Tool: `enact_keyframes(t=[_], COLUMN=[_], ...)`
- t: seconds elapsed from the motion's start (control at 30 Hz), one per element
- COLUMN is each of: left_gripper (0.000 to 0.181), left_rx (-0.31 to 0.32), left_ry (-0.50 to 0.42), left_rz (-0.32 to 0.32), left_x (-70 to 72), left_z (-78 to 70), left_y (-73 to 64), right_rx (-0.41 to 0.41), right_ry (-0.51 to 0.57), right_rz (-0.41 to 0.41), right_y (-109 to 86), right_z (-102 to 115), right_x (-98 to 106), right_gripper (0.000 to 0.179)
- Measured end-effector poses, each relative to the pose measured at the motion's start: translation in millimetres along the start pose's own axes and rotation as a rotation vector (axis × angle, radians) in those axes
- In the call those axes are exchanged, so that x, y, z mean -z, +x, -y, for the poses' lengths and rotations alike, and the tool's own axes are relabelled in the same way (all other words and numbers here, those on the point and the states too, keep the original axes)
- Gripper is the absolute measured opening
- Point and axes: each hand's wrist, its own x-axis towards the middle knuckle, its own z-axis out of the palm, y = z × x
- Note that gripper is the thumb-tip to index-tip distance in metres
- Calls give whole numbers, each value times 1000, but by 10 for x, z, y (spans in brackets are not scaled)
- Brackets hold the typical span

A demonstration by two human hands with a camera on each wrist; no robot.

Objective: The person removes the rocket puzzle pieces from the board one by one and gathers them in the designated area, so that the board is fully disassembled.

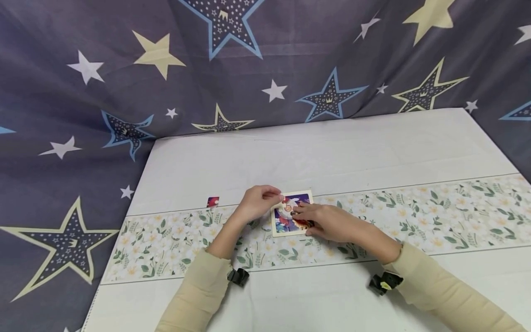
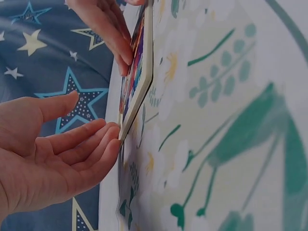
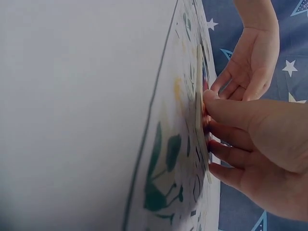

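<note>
A small picture puzzle with a cream border (image 1: 279, 228) lies flat on the floral band of the table, showing a white figure on purple with bright colours. My left hand (image 1: 258, 203) is at its upper left; in the left wrist view, the fingertips touch the board's edge and the thumb stands apart. From the right, my right hand (image 1: 332, 222) rests its fingertips on the picture and covers part of it. Its thumb (image 3: 226, 108) lies near the board's front edge in the right wrist view. To the left, a loose red and purple piece (image 1: 213, 202) lies apart from the board.
A white cloth (image 1: 315, 152) with a printed floral strip (image 1: 439, 221) covers the table. Behind and at the sides hangs a dark curtain (image 1: 249, 92) with stars. Each wrist wears a small black device, one on the left (image 1: 238, 276) and one on the right (image 1: 386, 282).
</note>
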Motion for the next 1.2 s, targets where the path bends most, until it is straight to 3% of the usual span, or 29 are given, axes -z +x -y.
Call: enact_keyframes(t=[0.17, 0.43, 0.9, 1.2], left_gripper=[33, 29, 24, 24], left_rx=[-15, -48, -20, -36], left_ry=[5, 38, 46, 54], left_rz=[21, 4, -25, -28], left_x=[-32, -80, -117, -121], left_z=[-2, -31, -42, -50], left_y=[2, 6, 24, 33], right_rx=[2, 20, 19, 24], right_ry=[-16, -44, -36, -43], right_rz=[-17, -33, -33, -49], right_y=[3, 10, 15, 8], right_z=[0, -6, -2, -9], right_x=[-8, -10, -16, -24], right_gripper=[44, 43, 42, 42])
